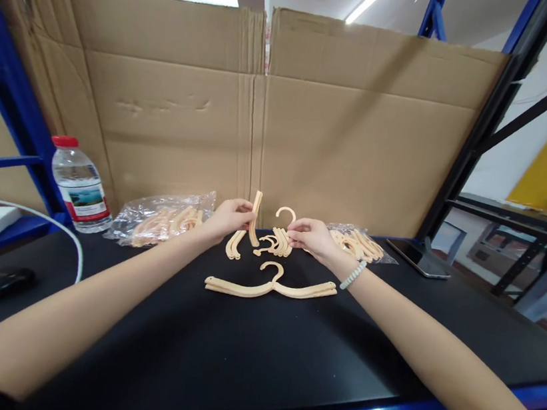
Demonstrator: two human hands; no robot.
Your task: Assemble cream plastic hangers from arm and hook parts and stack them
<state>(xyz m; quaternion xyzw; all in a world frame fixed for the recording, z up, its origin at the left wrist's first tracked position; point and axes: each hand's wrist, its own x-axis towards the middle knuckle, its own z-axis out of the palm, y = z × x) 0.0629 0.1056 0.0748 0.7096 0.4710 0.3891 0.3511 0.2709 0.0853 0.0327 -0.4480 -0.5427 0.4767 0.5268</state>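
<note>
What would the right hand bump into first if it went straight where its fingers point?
Besides the pale hook it holds, the right hand would probably bump the curved strip pinched in the left hand. Depth is hard to judge here, so it might slip past in front or behind.

I had open passage along the near side of the tabletop [212, 365]; farther in, the hanger [242, 290] lay across my way, a bag [165, 223] crowded my left hand [229, 218], and the cardboard wall [362, 143] closed off the back.
</note>
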